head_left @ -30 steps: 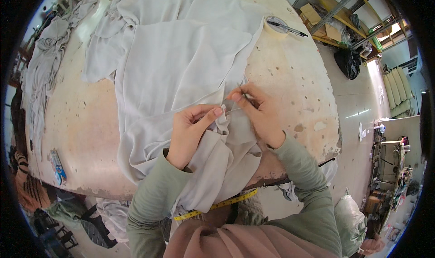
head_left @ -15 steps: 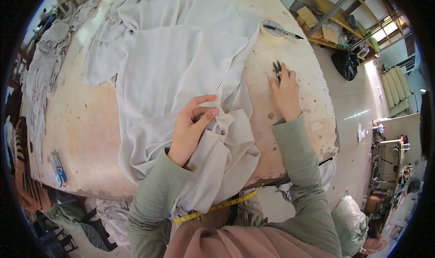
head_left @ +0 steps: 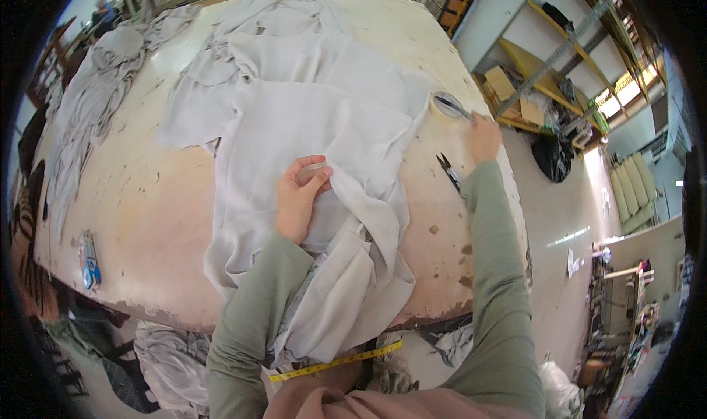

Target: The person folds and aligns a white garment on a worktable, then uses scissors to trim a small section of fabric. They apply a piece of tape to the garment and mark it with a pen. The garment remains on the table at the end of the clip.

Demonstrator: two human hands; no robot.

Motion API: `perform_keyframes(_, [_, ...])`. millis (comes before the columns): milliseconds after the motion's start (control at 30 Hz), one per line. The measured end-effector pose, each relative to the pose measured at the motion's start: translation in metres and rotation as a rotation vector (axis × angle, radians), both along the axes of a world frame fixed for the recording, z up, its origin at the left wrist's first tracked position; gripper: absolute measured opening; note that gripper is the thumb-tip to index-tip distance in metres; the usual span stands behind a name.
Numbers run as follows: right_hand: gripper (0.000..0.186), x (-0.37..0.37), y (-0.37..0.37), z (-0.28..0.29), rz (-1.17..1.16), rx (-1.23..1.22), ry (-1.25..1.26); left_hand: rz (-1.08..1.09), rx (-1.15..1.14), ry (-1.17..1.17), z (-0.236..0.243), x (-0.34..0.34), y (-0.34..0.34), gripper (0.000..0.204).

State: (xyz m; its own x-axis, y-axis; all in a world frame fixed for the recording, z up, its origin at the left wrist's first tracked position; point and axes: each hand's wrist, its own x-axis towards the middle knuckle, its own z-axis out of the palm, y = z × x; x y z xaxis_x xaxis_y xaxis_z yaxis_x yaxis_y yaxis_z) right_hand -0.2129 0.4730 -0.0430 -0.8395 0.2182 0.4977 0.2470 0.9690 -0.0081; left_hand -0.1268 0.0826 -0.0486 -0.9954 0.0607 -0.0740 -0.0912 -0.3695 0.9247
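Observation:
My left hand [head_left: 298, 198] pinches a fold of the pale grey fabric [head_left: 294, 110], which lies bunched toward the near edge of the worn table [head_left: 140, 235]. My right hand [head_left: 484, 138] reaches out on the right, fingertips closed on the end of a black pen [head_left: 456, 107] that lies over a cream roll of tape [head_left: 442, 112]. Black thread snips [head_left: 447, 170] lie just left of my right forearm. A yellow measuring tape [head_left: 335, 362] crosses below the table's near edge.
More grey fabric [head_left: 96, 102] lies along the table's left. A blue-handled tool [head_left: 90, 261] rests near the left edge. At right stand shelving [head_left: 537, 65] with cardboard, a black bag [head_left: 551, 157] and pale green rolls or pads [head_left: 630, 191]. People [head_left: 103, 10] appear far back left.
My right hand left the fabric, set down the snips and moved forward to the pen. My left hand still pinches the fabric, now raising a fold. The view has tilted slightly.

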Motion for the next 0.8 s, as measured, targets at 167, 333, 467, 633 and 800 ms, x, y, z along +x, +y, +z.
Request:
perform_keyframes(167, [0.027, 0.023, 0.015, -0.004, 0.154, -0.458, 0.192, -0.02, 0.195, -0.078, -0.005, -0.004, -0.006, 0.036])
perform_keyframes(333, [0.028, 0.043, -0.005, -0.006, 0.337, -0.872, -0.096, 0.003, 0.135, -0.098, -0.005, -0.005, -0.005, 0.037])
perform_keyframes(467, [0.031, 0.013, -0.009, -0.013, 0.461, -0.627, 0.144, 0.031, 0.086, -0.088, -0.008, -0.005, -0.003, 0.035])
perform_keyframes(633, [0.031, -0.019, -0.011, -0.024, 0.329, -0.36, -0.099, 0.021, 0.096, -0.09, 0.0, -0.003, -0.004, 0.029])
perform_keyframes(800, [0.024, 0.016, -0.046, -0.002, 0.33, -0.457, 0.181, -0.175, 0.273, -0.234, 0.03, 0.017, -0.011, 0.02])
